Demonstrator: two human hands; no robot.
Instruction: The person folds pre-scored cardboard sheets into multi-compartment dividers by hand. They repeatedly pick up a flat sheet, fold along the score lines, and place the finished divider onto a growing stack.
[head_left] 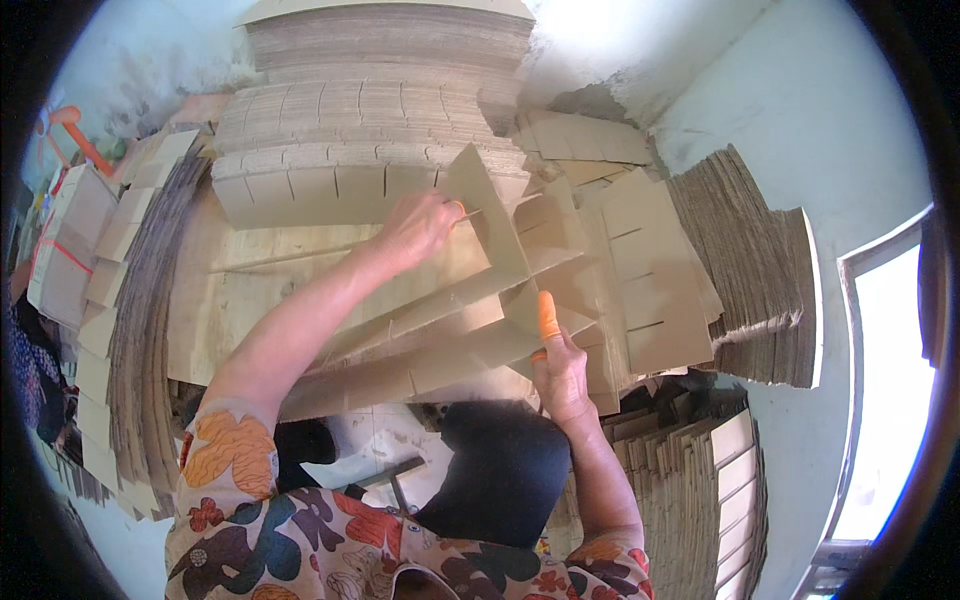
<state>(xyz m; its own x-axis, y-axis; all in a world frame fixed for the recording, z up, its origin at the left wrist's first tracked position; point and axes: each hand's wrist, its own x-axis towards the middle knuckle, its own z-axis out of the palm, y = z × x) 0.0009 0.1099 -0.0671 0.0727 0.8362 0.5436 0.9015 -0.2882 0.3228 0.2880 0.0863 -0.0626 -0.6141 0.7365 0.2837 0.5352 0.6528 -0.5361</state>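
Cardboard is being slotted together above a pale wooden tabletop [265, 238], and the step in hand is judged to be the joining of long strips to crosswise ones. Between the two hands, a partly joined lattice is formed: a tall cross strip [490, 215] is stood tilted near the middle, and toward it a middle strip [420, 316] and a near strip [440, 366] are run slantwise from the lower left. A far strip [300, 258], seen almost edge-on, appears to be pinched close to its right end by the left hand [418, 230], whose fingers are closed up beside the cross strip. The right hand [562, 378] is placed at the right end of the near strip, with one finger, sheathed in an orange cover [548, 315], pointed upward along the cardboard; whether anything is gripped there cannot be told. Further slotted pieces are piled in a back stack [310, 185] and in a right-hand stack [750, 270]. By judgement, the next move calls for the far strip's slot to be lined up with that of the cross strip and eased down squarely, while the lattice is steadied from the right, since thin card could be creased if pushed askew
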